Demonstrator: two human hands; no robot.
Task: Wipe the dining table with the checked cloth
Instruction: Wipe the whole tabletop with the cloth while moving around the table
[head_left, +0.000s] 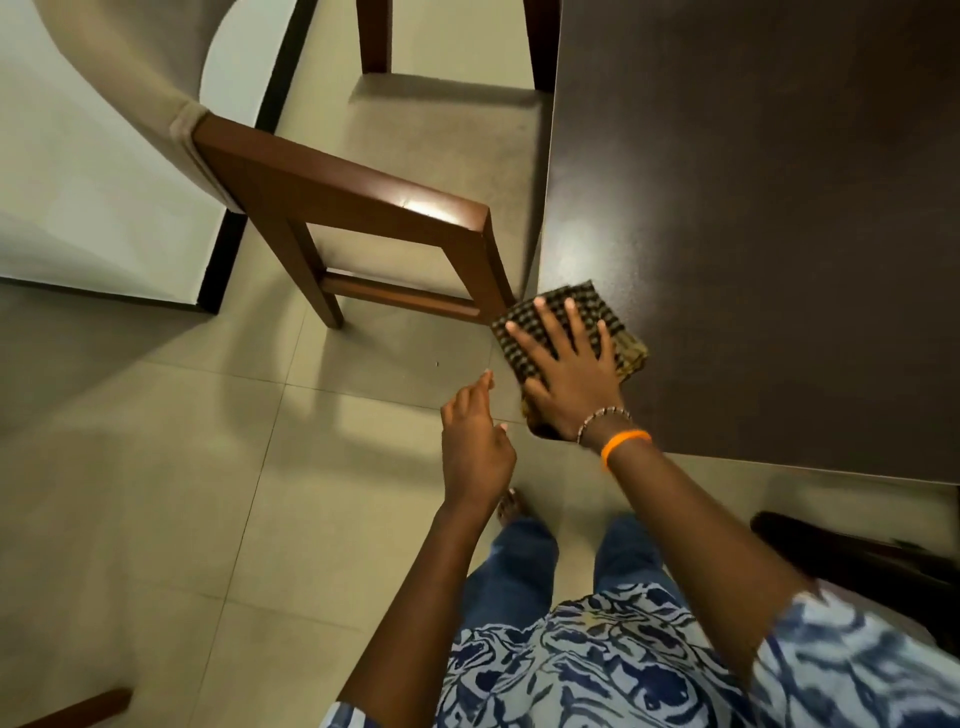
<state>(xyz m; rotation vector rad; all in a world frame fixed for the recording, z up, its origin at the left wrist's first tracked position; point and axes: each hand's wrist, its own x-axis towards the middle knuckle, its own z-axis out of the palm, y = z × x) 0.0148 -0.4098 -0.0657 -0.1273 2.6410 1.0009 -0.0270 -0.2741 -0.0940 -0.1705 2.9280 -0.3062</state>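
Note:
The dark brown dining table (753, 218) fills the upper right of the head view. A folded black-and-yellow checked cloth (618, 332) lies at the table's near left corner, partly hanging over the edge. My right hand (566, 374) presses flat on the cloth with fingers spread; beaded and orange bands circle its wrist. My left hand (475, 441) hovers in the air just left of the table corner, fingers loosely curled, holding nothing.
A wooden chair (358, 208) with a beige padded back stands just left of the table, its frame close to the cloth. Another chair's legs (374, 36) show at the top. A dark chair (852, 556) sits at the lower right. Beige floor tiles (156, 493) lie below.

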